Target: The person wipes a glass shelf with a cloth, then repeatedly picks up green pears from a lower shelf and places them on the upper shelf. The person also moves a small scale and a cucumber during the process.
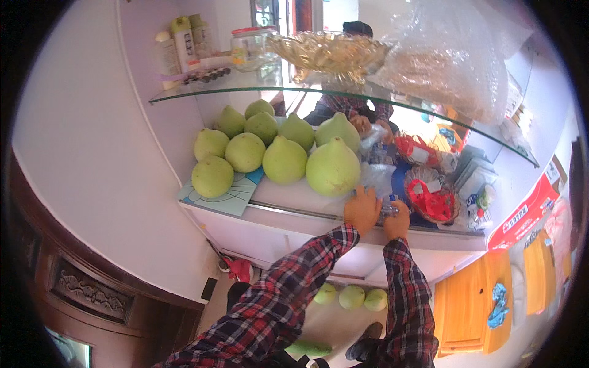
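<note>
Both my hands reach to the front edge of a white cabinet shelf (pixel 294 202). My left hand (pixel 362 211) is at clear plastic wrapping (pixel 382 177); its fingertips are partly hidden. Just right of it, my right hand (pixel 396 221) grips a small clear plastic bottle (pixel 390 207) with a blue cap. Left of the hands stand several pale green round gourds (pixel 333 168), with a light blue picture book or board (pixel 230 195) under the front left ones. To the right, a glass dish (pixel 432 195) holds red ribbon-like material.
A glass shelf (pixel 331 94) crosses above the gourds, bearing a gold glass bowl (pixel 329 53), a jar (pixel 253 48) and bagged items. A mirror stands behind. Below lie more gourds (pixel 352 297). A wooden stool (pixel 474 303) and a red box (pixel 522 218) are at right.
</note>
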A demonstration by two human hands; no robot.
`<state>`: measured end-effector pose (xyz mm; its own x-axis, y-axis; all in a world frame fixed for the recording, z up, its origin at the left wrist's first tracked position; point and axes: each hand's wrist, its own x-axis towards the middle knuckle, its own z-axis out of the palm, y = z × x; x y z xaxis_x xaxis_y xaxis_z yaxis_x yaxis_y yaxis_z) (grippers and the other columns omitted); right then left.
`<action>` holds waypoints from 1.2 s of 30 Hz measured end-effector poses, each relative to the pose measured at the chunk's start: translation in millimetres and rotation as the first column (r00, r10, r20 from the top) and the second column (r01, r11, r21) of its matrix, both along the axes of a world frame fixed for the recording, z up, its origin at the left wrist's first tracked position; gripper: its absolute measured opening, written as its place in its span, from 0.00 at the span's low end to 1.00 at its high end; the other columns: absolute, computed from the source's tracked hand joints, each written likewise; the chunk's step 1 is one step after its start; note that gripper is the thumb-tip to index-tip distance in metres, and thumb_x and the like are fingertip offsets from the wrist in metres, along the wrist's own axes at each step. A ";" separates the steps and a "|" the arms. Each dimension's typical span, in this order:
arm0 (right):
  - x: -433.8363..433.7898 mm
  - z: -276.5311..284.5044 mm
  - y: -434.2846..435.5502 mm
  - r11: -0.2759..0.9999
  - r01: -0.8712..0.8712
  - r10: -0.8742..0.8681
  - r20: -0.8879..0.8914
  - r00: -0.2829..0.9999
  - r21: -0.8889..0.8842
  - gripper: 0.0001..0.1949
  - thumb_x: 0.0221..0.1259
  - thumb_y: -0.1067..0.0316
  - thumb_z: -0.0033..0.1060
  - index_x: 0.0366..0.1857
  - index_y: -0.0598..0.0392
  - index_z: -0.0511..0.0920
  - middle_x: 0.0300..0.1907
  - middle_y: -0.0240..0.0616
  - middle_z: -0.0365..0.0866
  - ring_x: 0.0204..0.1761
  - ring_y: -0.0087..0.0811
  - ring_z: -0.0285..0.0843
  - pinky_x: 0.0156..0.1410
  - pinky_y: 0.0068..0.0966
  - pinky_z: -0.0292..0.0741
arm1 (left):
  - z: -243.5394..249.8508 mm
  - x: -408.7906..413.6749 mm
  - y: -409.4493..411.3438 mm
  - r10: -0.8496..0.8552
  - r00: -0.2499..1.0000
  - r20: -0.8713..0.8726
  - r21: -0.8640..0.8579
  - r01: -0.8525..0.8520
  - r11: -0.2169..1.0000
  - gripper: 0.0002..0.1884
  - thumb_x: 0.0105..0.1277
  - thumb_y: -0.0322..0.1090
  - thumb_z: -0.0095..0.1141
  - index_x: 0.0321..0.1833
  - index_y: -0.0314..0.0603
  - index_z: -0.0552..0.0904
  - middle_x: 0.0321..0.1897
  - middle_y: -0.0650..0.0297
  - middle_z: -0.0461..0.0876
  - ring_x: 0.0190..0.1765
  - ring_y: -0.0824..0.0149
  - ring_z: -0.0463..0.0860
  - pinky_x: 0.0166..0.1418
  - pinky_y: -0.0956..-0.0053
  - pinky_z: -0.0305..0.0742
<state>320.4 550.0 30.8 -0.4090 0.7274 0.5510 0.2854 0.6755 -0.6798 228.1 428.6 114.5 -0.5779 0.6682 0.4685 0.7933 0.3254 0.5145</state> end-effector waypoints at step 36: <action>277.5 -58.1 -241.8 0.976 0.176 -0.215 0.428 0.878 0.129 0.15 0.52 0.70 0.57 0.45 0.61 0.75 0.50 0.55 0.76 0.53 0.54 0.73 0.58 0.44 0.71 | -18.9 -19.8 -21.8 -0.280 0.947 -0.155 0.114 0.299 0.947 0.28 0.62 0.39 0.56 0.61 0.27 0.68 0.57 0.36 0.71 0.61 0.39 0.69 0.65 0.55 0.65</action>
